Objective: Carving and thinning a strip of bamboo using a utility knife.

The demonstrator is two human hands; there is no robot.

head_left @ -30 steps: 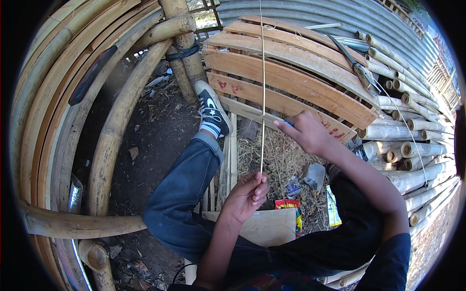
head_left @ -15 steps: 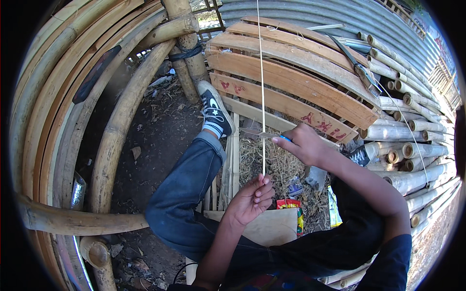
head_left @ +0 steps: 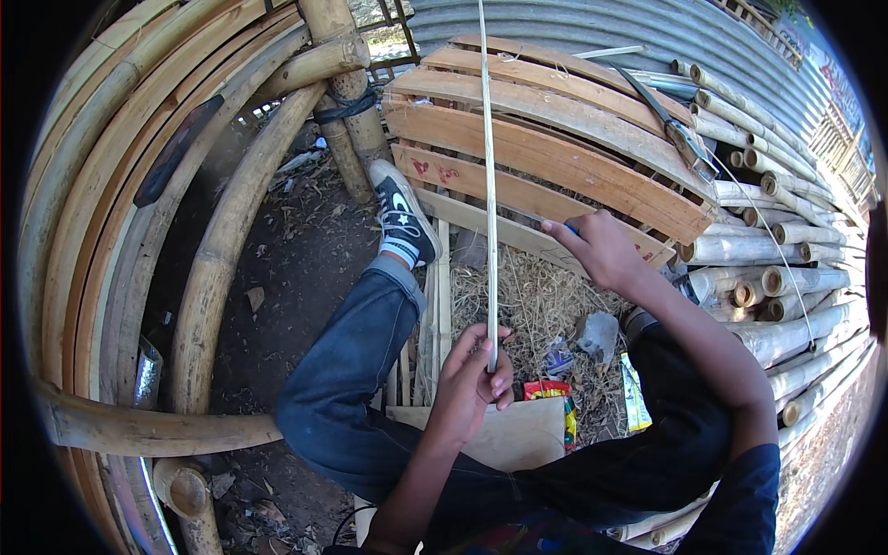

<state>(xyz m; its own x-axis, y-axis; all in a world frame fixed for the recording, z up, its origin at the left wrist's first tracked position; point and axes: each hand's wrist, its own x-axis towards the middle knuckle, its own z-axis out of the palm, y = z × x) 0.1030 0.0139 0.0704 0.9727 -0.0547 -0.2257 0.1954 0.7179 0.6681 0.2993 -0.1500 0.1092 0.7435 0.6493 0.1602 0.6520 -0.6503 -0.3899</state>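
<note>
A long, thin bamboo strip (head_left: 489,185) stands nearly upright in front of me, its top running out past the upper edge of the view. Its lower end is pinched in my left hand (head_left: 470,388), thumb and fingers closed round it above my lap. To the right of the strip and apart from it, my right hand (head_left: 606,252) is closed with the thumb stretched along the top. A bit of blue handle of a knife (head_left: 573,230) shows at that thumb; its blade cannot be made out now.
A slatted wooden crate (head_left: 564,139) lies ahead, a long-bladed tool (head_left: 680,139) on its right end. Bamboo poles (head_left: 805,231) are stacked at right; a bamboo frame (head_left: 222,250) stands at left. A flat board (head_left: 527,435), packets (head_left: 636,393) and a grey lump (head_left: 598,336) lie near my legs.
My right hand has moved up and right, so the knife no longer crosses the strip. The strip looks wider, and the left hand's fingers are wrapped round it differently.
</note>
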